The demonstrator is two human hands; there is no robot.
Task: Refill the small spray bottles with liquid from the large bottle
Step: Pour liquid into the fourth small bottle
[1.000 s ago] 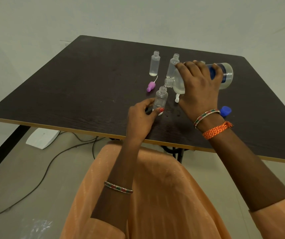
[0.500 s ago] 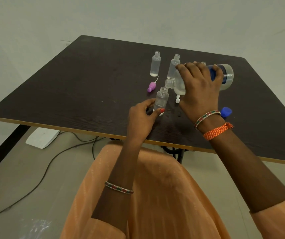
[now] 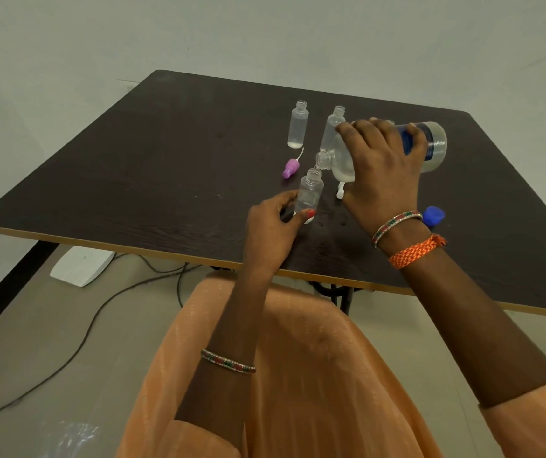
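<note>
Bottle (image 3: 308, 194) upright, gripped by left hand (image 3: 273, 226).

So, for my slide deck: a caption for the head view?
Right hand tips the large bottle over a small bottle steadied by the left hand.

On the dark table (image 3: 132, 180), the left hand (image 3: 273, 231) pinches the base of an upright small bottle (image 3: 309, 195), while the right hand (image 3: 382, 175) grips the large bottle (image 3: 431, 145) tipped on its side, mouth just above the small bottle's open neck. Two more uncapped small bottles (image 3: 298, 125) stand behind, a pink spray cap (image 3: 290, 167) lies beside them, and a blue cap (image 3: 433, 215) sits by the right wrist.
</note>
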